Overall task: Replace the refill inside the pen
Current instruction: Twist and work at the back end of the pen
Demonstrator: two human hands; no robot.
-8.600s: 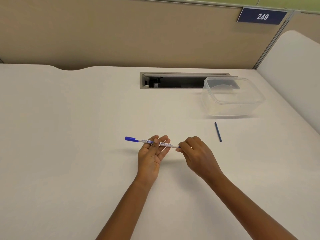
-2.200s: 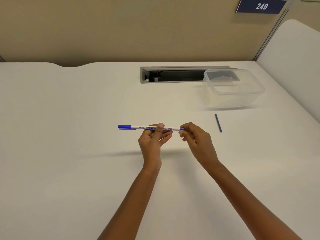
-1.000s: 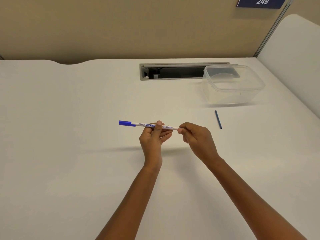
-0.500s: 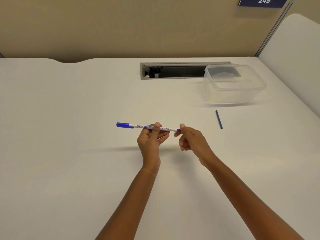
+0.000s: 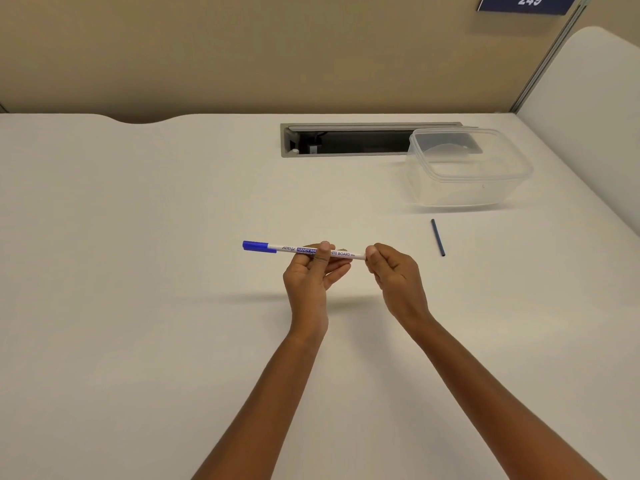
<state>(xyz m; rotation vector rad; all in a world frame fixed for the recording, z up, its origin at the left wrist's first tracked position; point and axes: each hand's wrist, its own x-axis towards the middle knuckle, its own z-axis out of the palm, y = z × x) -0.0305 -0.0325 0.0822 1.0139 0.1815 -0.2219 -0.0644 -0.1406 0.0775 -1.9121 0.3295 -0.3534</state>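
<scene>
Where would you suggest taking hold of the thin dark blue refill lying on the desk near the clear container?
Probably pinch the refill at mid-length, from above, fingertips on its two long sides. It lies flat and alone on the desk, running roughly toward and away from the person, clear of the container, so a centred pinch should lift it level.

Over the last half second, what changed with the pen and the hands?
The right hand closed back over the pen's right end, hiding the blue tip that showed before. The left hand still grips the barrel; the loose refill and clear container stayed put.
</scene>
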